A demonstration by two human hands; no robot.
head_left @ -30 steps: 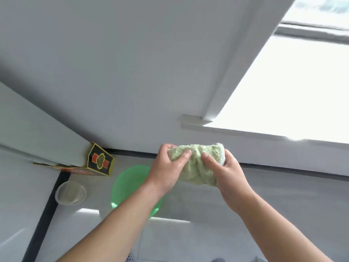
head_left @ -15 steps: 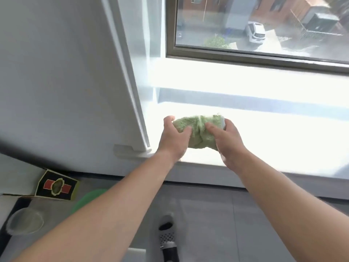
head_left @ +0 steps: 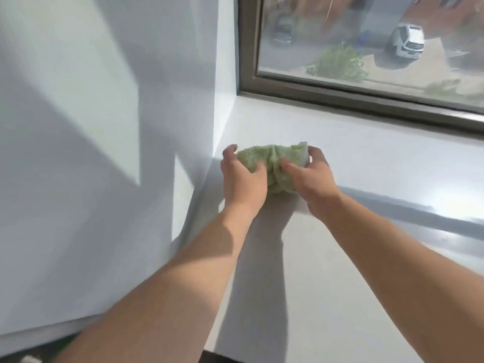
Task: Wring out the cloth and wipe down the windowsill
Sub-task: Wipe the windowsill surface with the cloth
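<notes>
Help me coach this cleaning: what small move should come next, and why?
Probably press the cloth flat onto the windowsill and begin wiping rightward. Left hand and right hand both grip it, bunched, near the sill's left corner, with the sill stretching right.

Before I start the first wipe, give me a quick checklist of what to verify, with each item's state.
1. Left hand grips cloth: ok.
2. Right hand grips cloth: ok.
3. Cloth above windowsill, near its left corner: ok.
4. Cloth spread flat for wiping: not ok, bunched.
5. Cloth touching windowsill: cannot tell.
6. Cloth wrung out enough: cannot tell.
</notes>
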